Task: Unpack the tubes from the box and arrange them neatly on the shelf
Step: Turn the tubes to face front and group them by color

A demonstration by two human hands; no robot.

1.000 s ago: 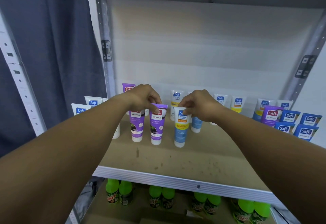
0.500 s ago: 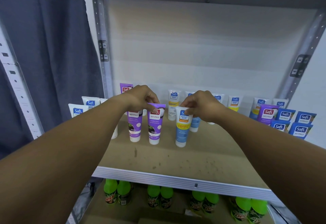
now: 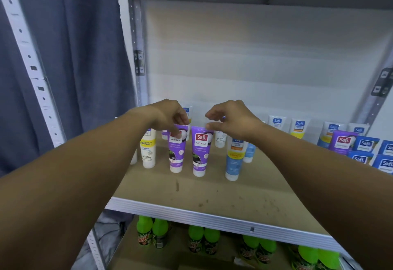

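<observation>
Metal shelving unit (image 3: 212, 216) fills the frame: grey uprights at left and right, pale back panel, one brown shelf board across the middle with a ribbed aluminium front edge. Blue-grey curtain (image 3: 70, 57) hangs in the upper left of the frame, outside the unit.

Lower shelf, bottom of frame: green-capped bottles (image 3: 152, 234) standing in pairs in a row, left to right.

Middle shelf contents, all tubes standing cap-down:
- Centre front: two purple tubes side by side, left purple tube (image 3: 177, 148) and right purple tube (image 3: 200, 151), not quite touching.
- Left of them: white tube with yellow band (image 3: 148, 149); more tubes beyond it are hidden by the forearm.
- Right of centre: blue tube with yellow band (image 3: 234, 159), a paler blue tube just behind it.
- Back row, along the panel: white tubes (image 3: 298, 127) with blue logos, running towards the right.
- Right edge of frame: stacked cartons (image 3: 365, 145), blue ones with a purple one (image 3: 342, 142) at their left. No opened box visible.

Left hand (image 3: 165, 116), centre frame: fingers curled down, thumb and fingertips pinching the top crimp of the left purple tube.

Right hand (image 3: 231, 118), just right of centre: thumb and forefinger close on the top right corner of the right purple tube; the other fingers are raised and loosely curled. The grip looks light; contact at the corner is partly hidden.
</observation>
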